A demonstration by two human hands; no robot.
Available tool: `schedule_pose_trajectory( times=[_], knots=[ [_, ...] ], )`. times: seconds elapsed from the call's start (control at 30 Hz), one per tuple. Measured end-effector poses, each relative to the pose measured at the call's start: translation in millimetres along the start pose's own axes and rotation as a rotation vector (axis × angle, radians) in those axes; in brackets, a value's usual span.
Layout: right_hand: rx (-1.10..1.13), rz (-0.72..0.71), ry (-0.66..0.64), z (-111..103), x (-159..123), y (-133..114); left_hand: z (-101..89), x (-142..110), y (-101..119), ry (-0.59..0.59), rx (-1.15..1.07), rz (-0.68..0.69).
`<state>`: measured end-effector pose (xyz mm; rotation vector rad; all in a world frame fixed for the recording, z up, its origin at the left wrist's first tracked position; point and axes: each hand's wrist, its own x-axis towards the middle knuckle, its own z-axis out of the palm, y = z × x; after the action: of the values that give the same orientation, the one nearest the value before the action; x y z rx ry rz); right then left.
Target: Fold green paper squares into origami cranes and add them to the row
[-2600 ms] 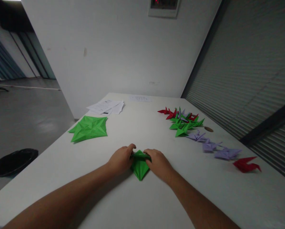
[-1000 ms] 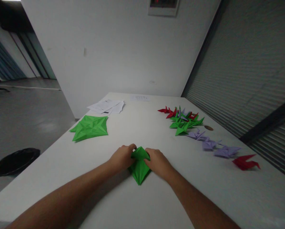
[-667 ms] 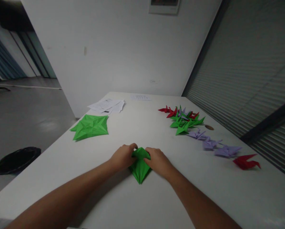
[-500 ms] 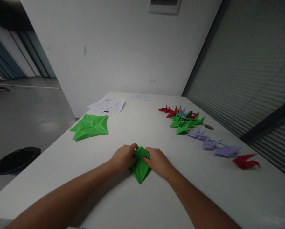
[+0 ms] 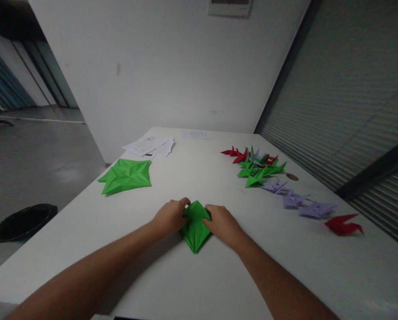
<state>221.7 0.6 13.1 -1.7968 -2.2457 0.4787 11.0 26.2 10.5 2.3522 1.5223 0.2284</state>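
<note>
A green sheet of origami paper (image 5: 195,231), partly folded into a diamond with a crease down its middle, lies on the white table in front of me. My left hand (image 5: 172,216) pinches its left edge between thumb and fingers. On the opposite edge my right hand (image 5: 220,221) has the same kind of pinch, its thumb on top of the paper. The far corner of the diamond sticks up between both hands, and its near point faces me. My fingers hide the side corners.
Creased green sheets (image 5: 129,175) and white printed papers (image 5: 149,146) lie at the left. Along the right are a pile of folded paper cranes (image 5: 257,169), several purple cranes (image 5: 294,201), a red crane (image 5: 344,224) and a brown disc (image 5: 292,177). A black bin (image 5: 24,222) stands beyond the left edge.
The upper part of the green paper has opened wider and its far corner looks more pointed. Both hands keep their pinch and have barely moved.
</note>
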Motion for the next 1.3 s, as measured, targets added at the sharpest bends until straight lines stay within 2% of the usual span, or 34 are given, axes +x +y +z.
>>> schedule_pose_trajectory(
  times=[0.2,0.6,0.87,1.3],
  knots=[
    [-0.012,0.019,-0.005,1.6,0.6,-0.6,0.2,-0.7,1.4,0.019,-0.005,0.016],
    [0.0,0.017,0.083,1.3,1.0,0.8,-1.3,-3.5,2.4,0.018,0.001,0.013],
    [-0.002,0.05,0.092,0.4,0.8,-1.8,0.3,-3.7,2.5,0.019,0.016,0.009],
    [-0.076,0.076,0.123,3.3,1.1,-3.9,2.1,-5.8,8.0,0.034,0.016,0.04]
  ],
)
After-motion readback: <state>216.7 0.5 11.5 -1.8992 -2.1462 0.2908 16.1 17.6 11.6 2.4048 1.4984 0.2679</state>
